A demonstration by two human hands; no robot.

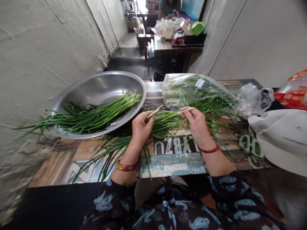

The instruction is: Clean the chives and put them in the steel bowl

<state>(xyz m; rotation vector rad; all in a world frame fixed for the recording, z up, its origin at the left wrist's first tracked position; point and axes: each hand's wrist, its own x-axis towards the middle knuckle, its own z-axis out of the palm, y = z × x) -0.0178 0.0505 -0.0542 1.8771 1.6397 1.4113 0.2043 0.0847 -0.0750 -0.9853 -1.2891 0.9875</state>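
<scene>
My left hand (143, 127) is closed around a thin green stalk, a garlic chive by its look, whose pale end sticks up past the fingers. Between the thumb and fingers of my right hand (195, 123) is a pale bit of chive stem. Loose garlic chives (165, 124) lie on the table under and between both hands. To the left, a big metal basin (100, 81) holds a thick bundle of chives (103, 115), their leaf tips hanging over its rim. Behind my right hand lies a clear plastic bag (177, 91) with more chives, some spilling from its side.
A crumpled clear bag (254, 97), a pale cap (283, 137) and a red packet (294, 92) are at the right of the patterned table (172, 164). Farther back, a second table (165, 46) carries bags and a green lid; a person (169, 9) is behind it.
</scene>
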